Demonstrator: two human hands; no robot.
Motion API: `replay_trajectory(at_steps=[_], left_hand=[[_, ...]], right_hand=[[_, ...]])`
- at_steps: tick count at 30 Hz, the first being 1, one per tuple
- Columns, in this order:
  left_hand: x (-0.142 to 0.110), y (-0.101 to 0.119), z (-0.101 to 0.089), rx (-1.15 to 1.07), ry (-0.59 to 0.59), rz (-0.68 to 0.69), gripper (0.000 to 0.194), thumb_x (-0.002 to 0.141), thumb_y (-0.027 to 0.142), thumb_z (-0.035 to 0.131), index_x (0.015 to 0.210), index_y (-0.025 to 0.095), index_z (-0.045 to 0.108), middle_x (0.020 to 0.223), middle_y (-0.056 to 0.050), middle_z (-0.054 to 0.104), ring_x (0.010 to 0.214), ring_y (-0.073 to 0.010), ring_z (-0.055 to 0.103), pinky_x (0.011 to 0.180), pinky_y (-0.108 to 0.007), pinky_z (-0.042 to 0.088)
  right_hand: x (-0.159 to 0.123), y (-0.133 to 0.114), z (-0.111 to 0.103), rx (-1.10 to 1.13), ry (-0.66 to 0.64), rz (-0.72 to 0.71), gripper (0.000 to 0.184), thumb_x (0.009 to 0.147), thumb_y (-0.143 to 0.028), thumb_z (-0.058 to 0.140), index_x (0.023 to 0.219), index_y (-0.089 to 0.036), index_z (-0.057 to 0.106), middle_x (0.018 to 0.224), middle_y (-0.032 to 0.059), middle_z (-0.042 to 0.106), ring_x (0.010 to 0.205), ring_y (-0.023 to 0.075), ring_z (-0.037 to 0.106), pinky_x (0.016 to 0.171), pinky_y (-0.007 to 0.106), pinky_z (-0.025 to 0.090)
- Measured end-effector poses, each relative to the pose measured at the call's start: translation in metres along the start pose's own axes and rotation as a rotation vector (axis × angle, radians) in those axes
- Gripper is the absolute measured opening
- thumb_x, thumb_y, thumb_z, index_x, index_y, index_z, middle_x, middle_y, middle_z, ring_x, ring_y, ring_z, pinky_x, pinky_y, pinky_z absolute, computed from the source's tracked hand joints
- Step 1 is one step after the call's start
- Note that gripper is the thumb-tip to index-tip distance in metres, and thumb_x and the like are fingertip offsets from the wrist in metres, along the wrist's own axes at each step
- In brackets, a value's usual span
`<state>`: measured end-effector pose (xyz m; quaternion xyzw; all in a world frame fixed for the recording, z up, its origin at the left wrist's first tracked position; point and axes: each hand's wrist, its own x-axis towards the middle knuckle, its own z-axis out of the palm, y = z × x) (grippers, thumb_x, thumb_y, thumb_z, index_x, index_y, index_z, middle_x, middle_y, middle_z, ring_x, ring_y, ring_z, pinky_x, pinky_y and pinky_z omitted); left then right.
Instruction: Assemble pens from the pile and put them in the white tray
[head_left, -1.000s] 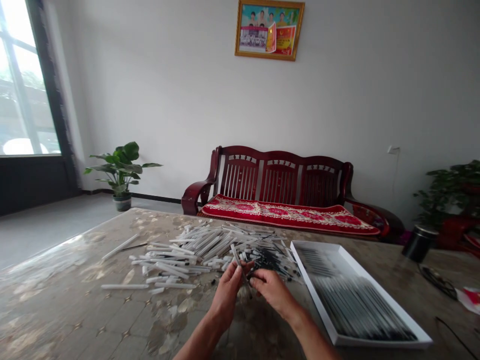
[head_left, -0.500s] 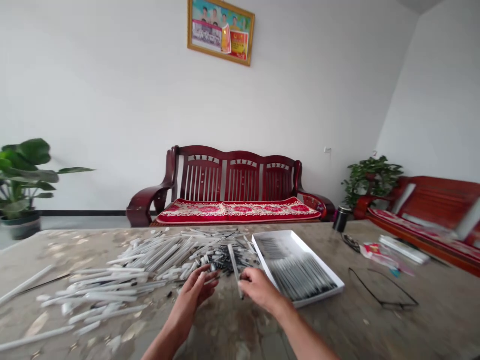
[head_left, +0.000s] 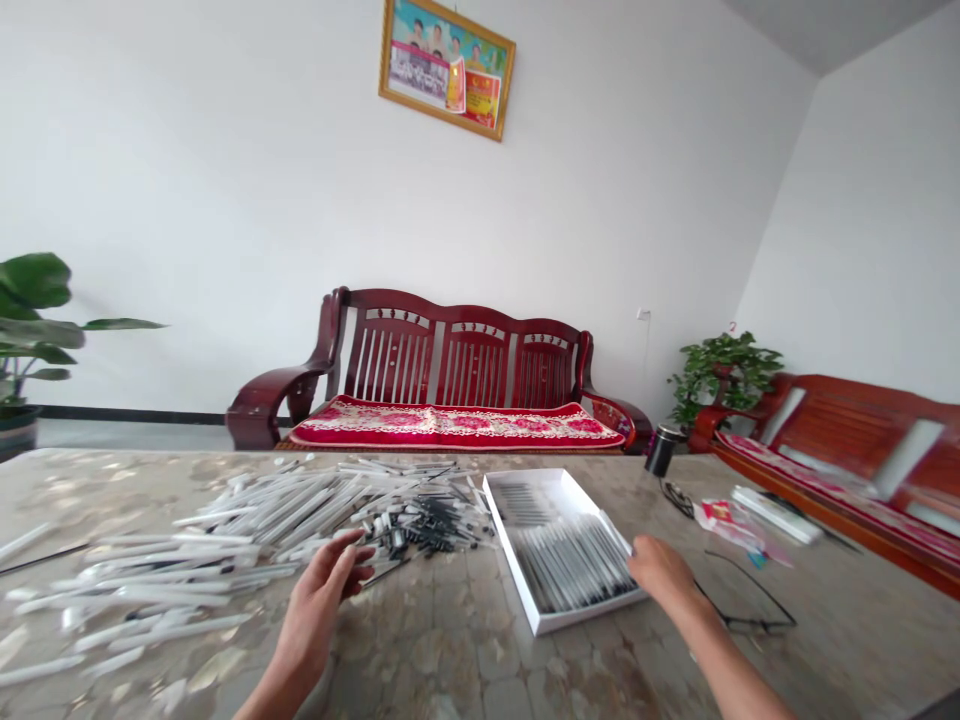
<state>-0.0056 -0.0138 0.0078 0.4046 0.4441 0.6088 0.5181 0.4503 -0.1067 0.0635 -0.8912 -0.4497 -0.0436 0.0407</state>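
My left hand (head_left: 324, 592) rests low over the table with its fingers stretched out and apart, holding nothing, at the near edge of a big heap of white pen barrels (head_left: 225, 540). Small black pen parts (head_left: 435, 525) lie just beyond its fingertips. My right hand (head_left: 661, 572) is at the right rim of a shallow white box (head_left: 540, 625) filled with several assembled pens (head_left: 570, 565). Its fingers curl down toward the box and are hidden behind the back of the hand.
On the patterned table (head_left: 465, 670), right of the box, lie black-framed glasses (head_left: 742, 600), a red packet (head_left: 720, 515) and a black cup (head_left: 660, 452). A red wooden sofa (head_left: 450, 380) stands behind the table, another bench (head_left: 862, 450) at the right.
My hands came apart. The right hand carried a pen from the middle over to the right side of the white box; the left hand stayed by the heap and opened. The view swung right.
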Motion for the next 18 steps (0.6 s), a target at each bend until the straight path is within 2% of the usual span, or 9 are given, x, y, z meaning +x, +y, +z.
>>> replay_trajectory(at_steps=[6, 9, 12, 15, 18], left_hand=[[0.003, -0.006, -0.004, 0.064, 0.064, 0.095, 0.067, 0.054, 0.067, 0.073, 0.099, 0.018, 0.067, 0.077, -0.003, 0.073, 0.062, -0.0190, 0.066, 0.056, -0.027, 0.050], [0.006, -0.009, -0.005, 0.080, 0.096, 0.107, 0.065, 0.053, 0.067, 0.073, 0.096, 0.019, 0.067, 0.076, -0.003, 0.073, 0.059, -0.0186, 0.065, 0.053, -0.027, 0.049], [0.004, -0.008, -0.004, 0.091, 0.118, 0.124, 0.060, 0.057, 0.065, 0.071, 0.094, 0.018, 0.066, 0.074, -0.002, 0.072, 0.057, -0.0177, 0.064, 0.052, -0.027, 0.048], [-0.003, -0.003, 0.000, 0.056, 0.157, 0.152, 0.055, 0.066, 0.063, 0.065, 0.095, 0.017, 0.065, 0.072, -0.002, 0.071, 0.056, -0.0166, 0.063, 0.052, -0.026, 0.046], [-0.007, 0.005, 0.007, 0.024, 0.227, 0.151, 0.053, 0.071, 0.064, 0.057, 0.094, 0.016, 0.064, 0.070, -0.003, 0.070, 0.055, -0.0159, 0.062, 0.051, -0.026, 0.046]], right_hand=[[0.006, 0.002, 0.010, -0.056, 0.007, -0.011, 0.026, 0.082, -0.012, 0.049, 0.091, -0.016, 0.073, 0.097, 0.0191, 0.074, 0.091, 0.0293, 0.071, 0.071, 0.033, 0.045], [0.002, 0.005, 0.008, -0.065, 0.018, -0.032, 0.022, 0.087, -0.018, 0.050, 0.091, -0.017, 0.072, 0.099, 0.0181, 0.073, 0.092, 0.0292, 0.070, 0.071, 0.033, 0.045], [-0.003, 0.001, 0.009, -0.051, 0.040, -0.091, 0.026, 0.092, -0.024, 0.044, 0.094, -0.019, 0.070, 0.098, 0.0169, 0.074, 0.091, 0.0296, 0.070, 0.070, 0.033, 0.044], [-0.008, -0.026, 0.018, 0.061, 0.091, -0.244, 0.028, 0.094, -0.028, 0.040, 0.096, -0.023, 0.067, 0.100, 0.0123, 0.074, 0.092, 0.0283, 0.070, 0.071, 0.033, 0.045], [-0.016, -0.075, 0.037, 0.242, 0.123, -0.502, 0.022, 0.093, -0.032, 0.043, 0.095, -0.029, 0.065, 0.109, 0.0053, 0.072, 0.097, 0.0239, 0.068, 0.076, 0.029, 0.046]])
